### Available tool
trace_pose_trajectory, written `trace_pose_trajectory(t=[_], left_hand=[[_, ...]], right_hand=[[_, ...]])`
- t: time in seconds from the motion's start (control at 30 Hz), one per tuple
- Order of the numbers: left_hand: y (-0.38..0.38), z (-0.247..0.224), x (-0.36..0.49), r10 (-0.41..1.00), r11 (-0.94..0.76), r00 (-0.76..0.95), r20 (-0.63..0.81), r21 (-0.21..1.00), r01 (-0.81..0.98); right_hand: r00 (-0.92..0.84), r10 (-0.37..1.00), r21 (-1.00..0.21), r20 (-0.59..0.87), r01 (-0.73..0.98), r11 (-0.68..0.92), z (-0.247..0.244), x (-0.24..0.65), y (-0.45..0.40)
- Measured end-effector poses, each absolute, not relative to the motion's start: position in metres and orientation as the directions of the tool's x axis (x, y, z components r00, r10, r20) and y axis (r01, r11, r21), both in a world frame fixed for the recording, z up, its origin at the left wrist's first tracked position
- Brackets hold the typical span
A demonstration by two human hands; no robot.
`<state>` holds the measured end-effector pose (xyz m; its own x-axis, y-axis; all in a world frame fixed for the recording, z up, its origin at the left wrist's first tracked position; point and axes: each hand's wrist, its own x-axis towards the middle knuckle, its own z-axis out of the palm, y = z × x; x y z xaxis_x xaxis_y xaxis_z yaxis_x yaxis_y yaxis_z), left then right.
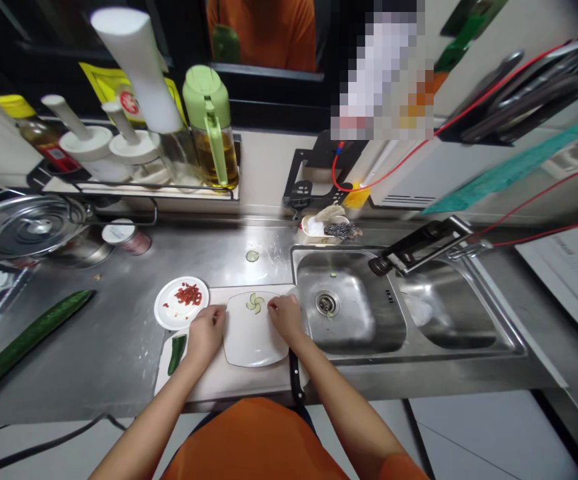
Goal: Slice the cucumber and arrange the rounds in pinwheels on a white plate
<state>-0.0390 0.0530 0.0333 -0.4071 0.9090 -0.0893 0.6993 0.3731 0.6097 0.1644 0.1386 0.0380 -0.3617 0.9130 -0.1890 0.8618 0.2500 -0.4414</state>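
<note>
A white square plate (256, 340) lies on a pale cutting board (203, 383), with thin cucumber slices (255, 303) set in a pinwheel near its far edge. My left hand (207, 331) is at the plate's left edge, fingers curled in; whatever they hold is hidden. On the plate's right side my right hand (285, 316) has its fingertips pinched together beside the slices, and anything between them is too small to name. Chopped red pepper (189, 294) sits on a round white plate (161, 312) beyond my left hand. A cut cucumber piece (177, 355) rests on the board's left side.
A knife with a black handle (296, 377) lies along the board's right edge. The double sink (399, 333) with its tap (419, 247) is to the right. A long cucumber (29, 343) lies left on the counter; a condiment rack (179, 191) hangs behind.
</note>
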Motion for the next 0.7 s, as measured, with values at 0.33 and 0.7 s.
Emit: trace_pose_trajectory(t=[0.33, 0.7], left_hand=[[0.001, 0.019, -0.065, 0.866, 0.483, -0.474, -0.161, 0.515, 0.708], [0.008, 0.013, -0.062, 0.849, 0.519, -0.481, -0.218, 0.51, 0.686]], right_hand=[[-0.426, 0.881, -0.444, -0.205, 0.843, 0.305, 0.034, 0.163, 0.079], [-0.465, 0.86, -0.423, -0.209, 0.836, 0.349, 0.036, 0.157, 0.064]])
